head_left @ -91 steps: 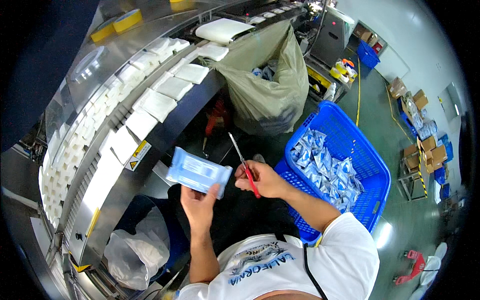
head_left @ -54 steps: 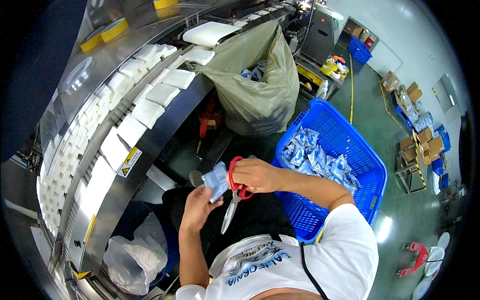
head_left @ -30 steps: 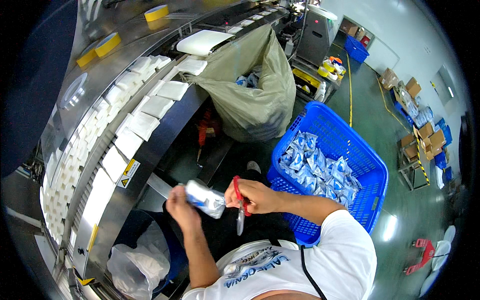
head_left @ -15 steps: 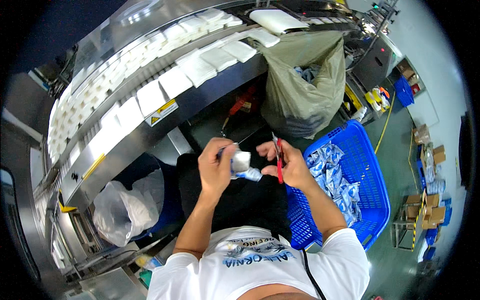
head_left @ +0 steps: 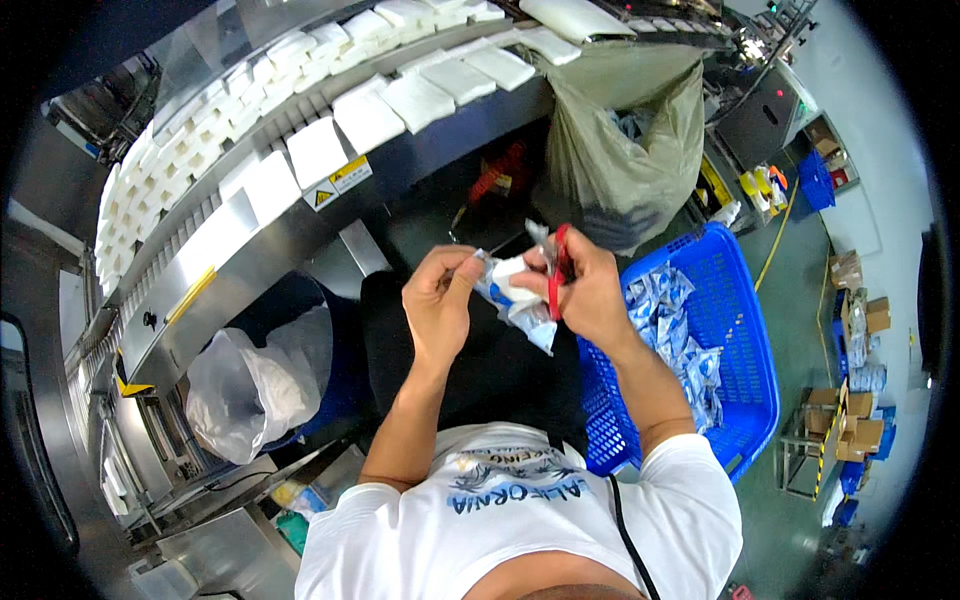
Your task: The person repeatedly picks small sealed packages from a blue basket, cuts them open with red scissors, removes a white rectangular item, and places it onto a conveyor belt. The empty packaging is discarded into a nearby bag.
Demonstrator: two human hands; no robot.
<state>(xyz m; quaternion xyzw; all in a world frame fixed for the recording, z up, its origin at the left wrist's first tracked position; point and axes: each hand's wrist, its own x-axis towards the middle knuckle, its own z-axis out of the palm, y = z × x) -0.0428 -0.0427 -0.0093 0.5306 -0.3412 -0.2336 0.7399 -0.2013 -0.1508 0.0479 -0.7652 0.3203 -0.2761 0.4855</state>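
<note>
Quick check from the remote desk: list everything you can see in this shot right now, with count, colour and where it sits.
packet: one, white and blue, held between both hands
scissors: one pair, red handles, in the right hand
basket: one, blue, to the person's right, holding many blue-white packets
conveyor: one, steel, across the top, carrying many white pads
large bag: one, olive-grey, beyond the basket
clear bag: one, whitish, lower left under the conveyor
cardboard boxes: several, brown, far right
left hand: grips the packet
right hand: holds the scissors and touches the packet

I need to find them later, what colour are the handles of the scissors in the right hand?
Red, on the scissors in the right hand, seen clearly in the head view.
</note>
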